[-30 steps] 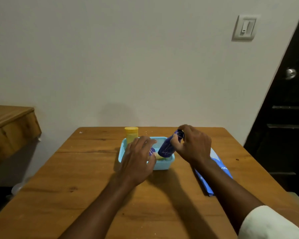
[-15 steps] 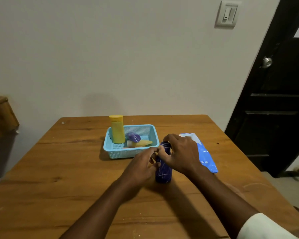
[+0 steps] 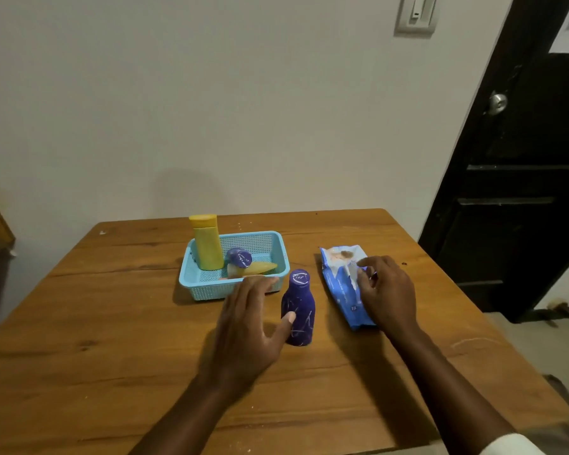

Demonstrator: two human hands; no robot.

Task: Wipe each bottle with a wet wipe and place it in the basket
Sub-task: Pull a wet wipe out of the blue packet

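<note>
At far left the basket (image 3: 234, 284) holds the yellow bottle (image 3: 207, 243) and two smaller ones. A moment ago both my hands held the blue bottle (image 3: 298, 308); now it stands on the tabletop (image 3: 112, 323) near the basket, my left hand (image 3: 247, 330) spread, thumb touching it. My right hand (image 3: 386, 290) has moved to the wipes pack (image 3: 340, 284), fingers (image 3: 363, 262) pinching its flap. Wiping comes next, I'd say.

Blue bottle (image 3: 298, 307) upright on table btwn light-blue basket (image 3: 211, 292) & wipes pack (image 3: 340, 284).
</note>
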